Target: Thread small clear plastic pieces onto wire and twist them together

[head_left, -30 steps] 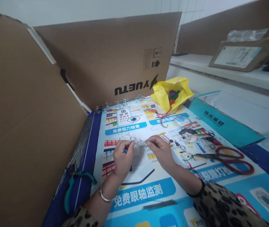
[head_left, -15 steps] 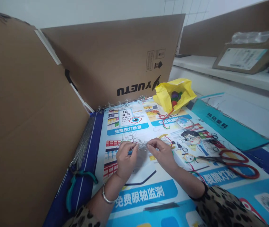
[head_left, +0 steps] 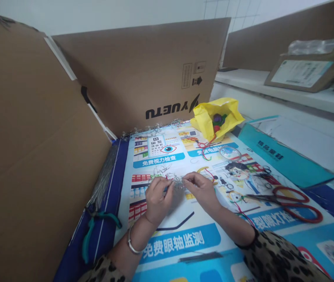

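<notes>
Thin silvery wirework with fine twisted branches [head_left: 161, 170] lies between my two hands over the printed sheet [head_left: 178, 203]. My left hand [head_left: 158, 196], with a silver bangle at the wrist, pinches its near left part between thumb and forefinger. From the right, my right hand [head_left: 202, 192] pinches the other side of the wirework with its fingertips. A small red bit shows by my left fingertips. The exact spot that each hand grips is too fine to make out.
Red-handled scissors [head_left: 294, 201] lie at the right, teal-handled pliers [head_left: 87, 235] at the left near a bundle of wires [head_left: 104, 176]. A yellow bag [head_left: 203, 117] stands at the back. Cardboard walls [head_left: 137, 70] rise behind and left.
My left hand has shifted very slightly right, and its thumb and forefinger have changed position on the wirework. My right hand has hardly moved.
</notes>
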The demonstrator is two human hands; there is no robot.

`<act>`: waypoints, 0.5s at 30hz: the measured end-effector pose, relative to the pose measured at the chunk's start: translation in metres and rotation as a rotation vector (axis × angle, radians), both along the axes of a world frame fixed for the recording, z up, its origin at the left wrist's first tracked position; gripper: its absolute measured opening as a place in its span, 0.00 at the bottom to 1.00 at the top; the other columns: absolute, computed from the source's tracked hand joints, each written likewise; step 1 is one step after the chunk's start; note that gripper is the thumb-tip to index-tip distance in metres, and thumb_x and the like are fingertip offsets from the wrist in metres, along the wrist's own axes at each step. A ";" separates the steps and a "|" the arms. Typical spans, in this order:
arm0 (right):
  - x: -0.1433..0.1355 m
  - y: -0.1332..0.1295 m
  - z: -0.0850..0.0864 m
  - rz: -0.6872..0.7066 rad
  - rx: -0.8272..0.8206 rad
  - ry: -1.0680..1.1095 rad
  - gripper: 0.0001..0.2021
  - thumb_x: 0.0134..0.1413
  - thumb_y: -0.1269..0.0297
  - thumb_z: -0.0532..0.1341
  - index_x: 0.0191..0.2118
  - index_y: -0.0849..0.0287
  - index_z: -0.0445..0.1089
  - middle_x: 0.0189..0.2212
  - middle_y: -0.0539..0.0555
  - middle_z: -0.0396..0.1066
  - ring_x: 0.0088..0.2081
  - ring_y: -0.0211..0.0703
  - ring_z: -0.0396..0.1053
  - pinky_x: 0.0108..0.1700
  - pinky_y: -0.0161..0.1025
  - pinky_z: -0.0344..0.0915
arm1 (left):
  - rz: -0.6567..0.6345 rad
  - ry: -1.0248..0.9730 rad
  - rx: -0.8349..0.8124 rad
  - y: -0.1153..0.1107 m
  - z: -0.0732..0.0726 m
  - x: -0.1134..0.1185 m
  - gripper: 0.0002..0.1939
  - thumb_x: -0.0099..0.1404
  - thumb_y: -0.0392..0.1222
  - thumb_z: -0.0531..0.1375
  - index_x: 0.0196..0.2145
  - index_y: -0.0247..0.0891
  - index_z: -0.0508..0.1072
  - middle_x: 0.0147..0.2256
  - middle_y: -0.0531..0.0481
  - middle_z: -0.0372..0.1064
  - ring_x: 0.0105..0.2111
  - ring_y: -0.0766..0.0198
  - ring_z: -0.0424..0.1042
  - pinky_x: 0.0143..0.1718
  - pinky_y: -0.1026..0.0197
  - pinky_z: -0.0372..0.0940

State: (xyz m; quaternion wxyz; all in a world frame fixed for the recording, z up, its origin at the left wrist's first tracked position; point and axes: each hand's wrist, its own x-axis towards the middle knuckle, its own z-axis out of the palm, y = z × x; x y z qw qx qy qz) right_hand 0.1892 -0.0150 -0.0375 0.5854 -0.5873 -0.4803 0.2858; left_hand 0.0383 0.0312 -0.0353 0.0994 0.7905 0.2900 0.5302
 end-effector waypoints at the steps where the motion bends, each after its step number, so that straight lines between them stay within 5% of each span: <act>1: 0.000 0.000 0.000 0.011 0.004 0.004 0.05 0.47 0.64 0.61 0.27 0.59 0.69 0.22 0.49 0.65 0.26 0.38 0.62 0.30 0.36 0.59 | 0.003 -0.001 -0.001 0.000 0.000 0.000 0.03 0.59 0.32 0.58 0.31 0.37 0.71 0.27 0.51 0.67 0.31 0.66 0.67 0.36 0.62 0.65; 8: 0.003 -0.002 0.002 0.114 0.031 0.021 0.04 0.48 0.66 0.60 0.26 0.58 0.66 0.22 0.48 0.62 0.26 0.37 0.59 0.29 0.35 0.58 | 0.035 -0.020 -0.001 0.006 0.002 -0.002 0.02 0.59 0.32 0.58 0.29 0.36 0.70 0.26 0.51 0.66 0.30 0.66 0.67 0.35 0.62 0.65; 15: -0.001 -0.004 0.007 0.076 0.044 -0.058 0.06 0.48 0.65 0.60 0.24 0.58 0.67 0.22 0.48 0.61 0.26 0.37 0.58 0.30 0.35 0.57 | 0.058 -0.015 0.003 0.008 0.002 -0.002 0.03 0.59 0.32 0.58 0.30 0.37 0.70 0.26 0.50 0.67 0.30 0.66 0.67 0.35 0.63 0.65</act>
